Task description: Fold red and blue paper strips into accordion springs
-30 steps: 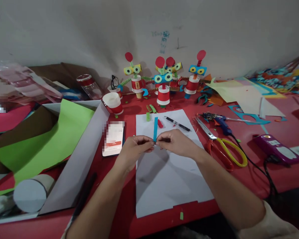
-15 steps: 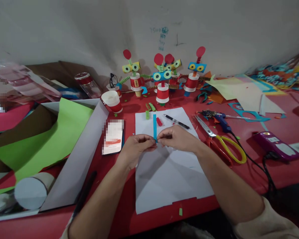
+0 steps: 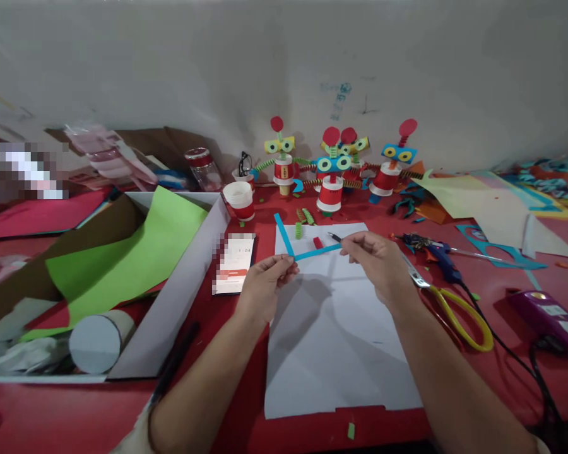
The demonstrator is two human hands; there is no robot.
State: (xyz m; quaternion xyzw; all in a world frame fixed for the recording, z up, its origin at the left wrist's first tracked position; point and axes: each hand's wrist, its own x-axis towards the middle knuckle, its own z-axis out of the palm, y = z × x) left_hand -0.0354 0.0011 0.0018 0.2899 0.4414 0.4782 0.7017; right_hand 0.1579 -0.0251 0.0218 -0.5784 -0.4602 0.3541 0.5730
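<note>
Two blue paper strips (image 3: 318, 252) meet in an L at my left hand (image 3: 271, 277), which pinches them at the corner. One strip points up and away; the other runs right to my right hand (image 3: 372, 258), whose thumb and fingers pinch its far end. Both hands hover over a white paper sheet (image 3: 341, 340). On its far part lie a green folded paper spring (image 3: 298, 230), a small red one (image 3: 317, 243) and a pen (image 3: 334, 237), partly hidden by my right hand. More green springs (image 3: 307, 216) rest just beyond the sheet.
Paper-cup robot figures (image 3: 330, 192) stand by the wall. To the left are a phone (image 3: 235, 261), stacked cups (image 3: 239, 200) and a box (image 3: 170, 302) of coloured paper. Yellow-handled scissors (image 3: 461, 318), a glue gun (image 3: 435, 255) and a purple device (image 3: 549, 315) lie right.
My hands, close together before, have moved apart, my right hand going right with one strip end. The blue paper has opened from a single upright line into an L. The view has shifted left.
</note>
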